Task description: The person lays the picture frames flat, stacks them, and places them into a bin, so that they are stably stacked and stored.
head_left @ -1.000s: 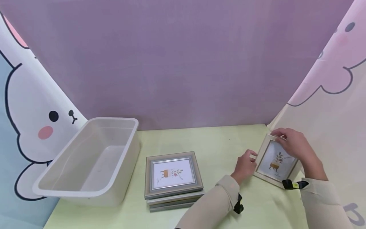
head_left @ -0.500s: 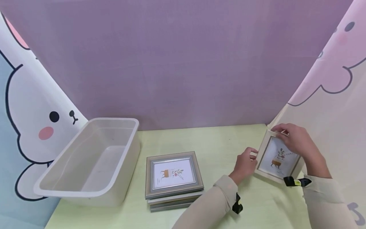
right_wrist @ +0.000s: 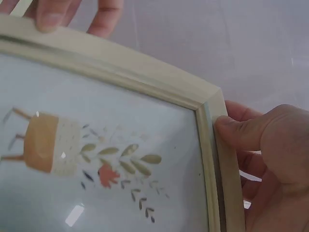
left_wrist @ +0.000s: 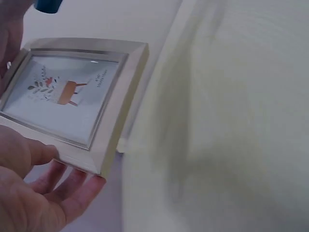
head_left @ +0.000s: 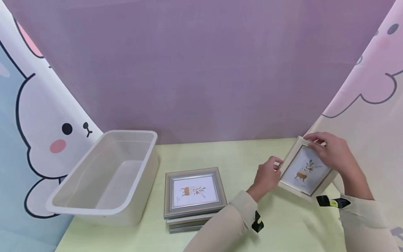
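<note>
A cream picture frame (head_left: 303, 171) with a plant print behind its pane is held tilted at the right side of the table. My left hand (head_left: 267, 176) grips its left edge; in the left wrist view the thumb of the left hand (left_wrist: 34, 188) lies on the front and the fingers go behind. At the top edge, my right hand (head_left: 335, 150) pinches the frame, its thumb on the front in the right wrist view, where the right hand (right_wrist: 275, 154) shows at one corner. The picture frame (left_wrist: 104, 116) has its print facing up toward me.
Left of my hands lies a stack of picture frames (head_left: 195, 192), the top one grey-gold with a similar print. A white plastic tub (head_left: 138, 185) stands farther left. Purple cloth (head_left: 204, 70) closes off the back, and printed cloth (head_left: 368, 140) hangs at the right.
Both hands have raised the cream picture frame slightly and tilted it a little more, its upper edge going up. The head view has shifted slightly; stack and tub stay put.
</note>
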A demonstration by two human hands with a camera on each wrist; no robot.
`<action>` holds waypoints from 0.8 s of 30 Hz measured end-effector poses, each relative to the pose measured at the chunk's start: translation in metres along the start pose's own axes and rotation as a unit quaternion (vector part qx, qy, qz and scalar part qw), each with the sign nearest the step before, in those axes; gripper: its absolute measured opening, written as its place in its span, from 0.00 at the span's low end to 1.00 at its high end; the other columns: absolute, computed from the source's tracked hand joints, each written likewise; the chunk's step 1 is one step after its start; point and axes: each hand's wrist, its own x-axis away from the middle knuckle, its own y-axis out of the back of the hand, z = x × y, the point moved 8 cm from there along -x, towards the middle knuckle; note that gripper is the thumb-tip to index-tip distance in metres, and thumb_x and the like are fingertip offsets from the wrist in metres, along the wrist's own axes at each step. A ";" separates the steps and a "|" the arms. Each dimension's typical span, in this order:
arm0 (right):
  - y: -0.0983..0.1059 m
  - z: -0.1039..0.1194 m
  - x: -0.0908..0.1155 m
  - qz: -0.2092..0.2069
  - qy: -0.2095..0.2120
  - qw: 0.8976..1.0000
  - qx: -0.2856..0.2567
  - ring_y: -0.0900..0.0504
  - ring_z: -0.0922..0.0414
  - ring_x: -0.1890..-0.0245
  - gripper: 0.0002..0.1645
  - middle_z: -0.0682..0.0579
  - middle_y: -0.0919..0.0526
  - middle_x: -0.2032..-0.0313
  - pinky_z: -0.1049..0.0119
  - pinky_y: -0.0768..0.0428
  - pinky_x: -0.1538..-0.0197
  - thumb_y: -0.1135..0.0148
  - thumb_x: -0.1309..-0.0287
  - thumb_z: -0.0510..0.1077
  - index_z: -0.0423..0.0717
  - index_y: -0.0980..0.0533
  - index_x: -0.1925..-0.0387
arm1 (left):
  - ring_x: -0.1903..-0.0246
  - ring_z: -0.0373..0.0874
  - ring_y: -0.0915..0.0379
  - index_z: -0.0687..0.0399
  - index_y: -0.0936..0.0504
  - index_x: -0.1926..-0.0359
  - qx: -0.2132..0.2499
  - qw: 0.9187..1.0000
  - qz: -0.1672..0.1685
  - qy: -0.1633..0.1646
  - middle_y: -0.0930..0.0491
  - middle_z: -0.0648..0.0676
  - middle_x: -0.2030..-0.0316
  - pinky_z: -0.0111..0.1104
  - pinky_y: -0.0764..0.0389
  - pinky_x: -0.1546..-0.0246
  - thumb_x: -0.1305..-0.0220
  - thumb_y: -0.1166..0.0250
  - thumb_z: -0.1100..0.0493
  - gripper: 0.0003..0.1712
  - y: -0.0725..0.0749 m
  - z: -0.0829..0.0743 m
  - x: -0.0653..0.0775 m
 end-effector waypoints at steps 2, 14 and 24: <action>0.002 0.001 0.001 -0.010 -0.002 1.000 -0.010 0.20 0.40 0.58 0.15 0.34 0.16 0.53 0.62 0.27 0.66 0.39 0.33 0.36 0.41 0.19 0.46 | 0.68 0.31 0.18 0.31 0.21 0.46 -0.013 1.000 0.003 -0.008 0.12 0.41 0.55 0.25 0.24 0.78 0.30 0.37 0.62 0.19 0.009 -0.006 0.003; 0.007 0.002 0.004 -0.067 0.003 0.994 -0.086 0.29 0.79 0.69 0.15 0.53 0.16 0.61 0.84 0.27 0.67 0.37 0.32 0.38 0.41 0.19 0.46 | 0.81 0.33 0.29 0.31 0.22 0.42 -0.168 0.984 -0.007 -0.058 0.13 0.39 0.51 0.26 0.31 0.84 0.24 0.42 0.55 0.16 0.061 -0.033 0.012; -0.007 0.012 0.000 -0.085 0.011 0.978 -0.192 0.21 0.77 0.68 0.20 0.80 0.23 0.64 0.83 0.22 0.66 0.36 0.34 0.34 0.36 0.23 0.42 | 0.77 0.32 0.29 0.30 0.21 0.41 -0.270 0.955 -0.037 -0.120 0.14 0.41 0.59 0.26 0.31 0.84 0.24 0.42 0.54 0.16 0.108 -0.048 0.015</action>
